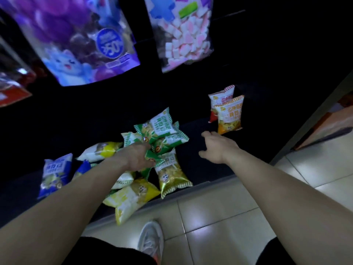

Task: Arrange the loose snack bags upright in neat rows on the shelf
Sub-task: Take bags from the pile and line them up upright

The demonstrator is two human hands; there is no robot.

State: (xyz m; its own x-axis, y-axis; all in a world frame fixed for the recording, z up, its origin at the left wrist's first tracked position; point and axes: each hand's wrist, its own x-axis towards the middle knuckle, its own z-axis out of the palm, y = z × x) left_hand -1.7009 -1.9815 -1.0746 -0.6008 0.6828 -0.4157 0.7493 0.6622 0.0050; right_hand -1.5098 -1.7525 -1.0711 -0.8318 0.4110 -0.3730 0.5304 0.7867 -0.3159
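Loose snack bags lie in a heap on the dark bottom shelf (210, 169). My left hand (136, 156) grips a bunch of green bags (162, 134) at the middle of the heap. A gold bag (172, 175) and yellow bags (133, 197) lie near the shelf's front edge, one hanging over it. A blue bag (54, 174) lies at the left. Two orange bags (229, 113) stand upright at the right, one behind the other. My right hand (217, 146) hovers just in front of them with relaxed fingers and holds nothing.
Large purple candy bags (76, 41) and a marshmallow bag (185, 33) hang above the shelf. A tiled floor (229, 217) lies in front, with my shoe (150, 240) close to the shelf edge. A dark upright panel (313, 115) borders the shelf on the right.
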